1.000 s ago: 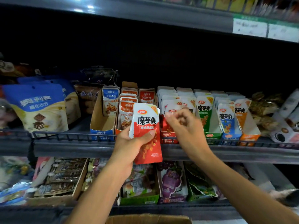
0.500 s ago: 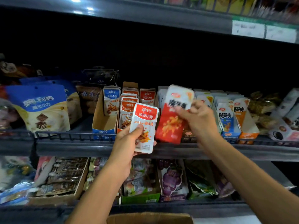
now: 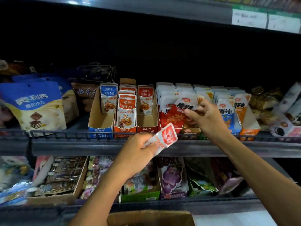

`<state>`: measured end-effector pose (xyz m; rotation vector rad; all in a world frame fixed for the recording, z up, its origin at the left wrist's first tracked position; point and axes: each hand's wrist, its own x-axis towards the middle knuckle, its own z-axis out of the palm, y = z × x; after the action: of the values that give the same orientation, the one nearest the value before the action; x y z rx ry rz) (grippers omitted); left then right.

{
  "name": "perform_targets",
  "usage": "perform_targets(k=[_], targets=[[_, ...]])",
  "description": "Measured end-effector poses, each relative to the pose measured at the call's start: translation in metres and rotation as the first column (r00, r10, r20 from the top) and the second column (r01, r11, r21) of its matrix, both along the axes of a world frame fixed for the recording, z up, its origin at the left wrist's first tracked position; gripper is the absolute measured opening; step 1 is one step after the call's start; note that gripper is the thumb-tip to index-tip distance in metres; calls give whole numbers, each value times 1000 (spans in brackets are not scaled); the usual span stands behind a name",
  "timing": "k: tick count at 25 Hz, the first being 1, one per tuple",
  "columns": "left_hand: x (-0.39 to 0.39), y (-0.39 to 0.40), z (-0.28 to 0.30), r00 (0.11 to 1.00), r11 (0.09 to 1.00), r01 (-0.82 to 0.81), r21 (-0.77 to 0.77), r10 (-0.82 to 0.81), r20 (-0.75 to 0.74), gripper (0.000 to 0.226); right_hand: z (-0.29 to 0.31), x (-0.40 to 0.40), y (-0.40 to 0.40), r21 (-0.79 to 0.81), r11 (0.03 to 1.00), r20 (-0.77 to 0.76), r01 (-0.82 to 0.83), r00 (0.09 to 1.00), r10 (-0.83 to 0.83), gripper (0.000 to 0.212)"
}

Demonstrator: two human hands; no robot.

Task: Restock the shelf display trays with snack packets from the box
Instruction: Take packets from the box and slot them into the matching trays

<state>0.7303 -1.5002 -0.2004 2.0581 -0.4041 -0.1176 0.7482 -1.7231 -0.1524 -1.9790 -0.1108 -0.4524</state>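
1. Along the front edge of the middle shelf [image 3: 97, 148], a row of cardboard display trays was seen behind a low wire rail [image 3: 65, 133].
2. A red-and-white packet [image 3: 176, 114] was pinched at its top by the fingers of the right hand [image 3: 206, 117] and held tilted over the red tray [image 3: 162, 126], touching the packets already standing in it.
3. A second red-and-white packet [image 3: 164, 138] was gripped by the curled fingers of the left hand [image 3: 138, 150] and held slantwise in front of the rail, just before the shelf's front edge.
4. Upright fish-snack packets were seen in the blue tray [image 3: 100, 128], the orange tray [image 3: 124, 129] and the dark red tray [image 3: 147, 128] to the left.
5. The open top of the cardboard box [image 3: 149, 218] was seen at the bottom, below the lower shelf.
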Motion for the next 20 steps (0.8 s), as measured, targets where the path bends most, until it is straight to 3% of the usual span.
perform_targets(k=[3, 6, 10, 14, 17, 20], targets=[[1, -3, 4, 997, 991, -66, -118, 60, -49, 16, -1, 6, 4, -261, 963, -58, -61, 997, 47, 20], [-1, -5, 10, 979, 949, -172, -264, 134, -157, 19, -7, 15, 12, -245, 969, -96, -14, 995, -10, 18], [-2, -5, 16, 938, 860, -284, -424, 157, -310, 26, -11, 19, 15, -260, 903, 105, 342, 940, -326, 33], [3, -1, 13, 938, 804, -298, -514, 147, -314, 23, -16, 9, 21, -319, 902, 5, 293, 952, -307, 25], [7, 6, 13, 951, 791, -278, -546, 145, -274, 26, -10, -9, 31, -265, 903, 165, 338, 938, -303, 14], [8, 8, 16, 961, 786, -256, -562, 141, -240, 26, 19, -13, 60, -470, 865, 281, 175, 959, -42, 30]])
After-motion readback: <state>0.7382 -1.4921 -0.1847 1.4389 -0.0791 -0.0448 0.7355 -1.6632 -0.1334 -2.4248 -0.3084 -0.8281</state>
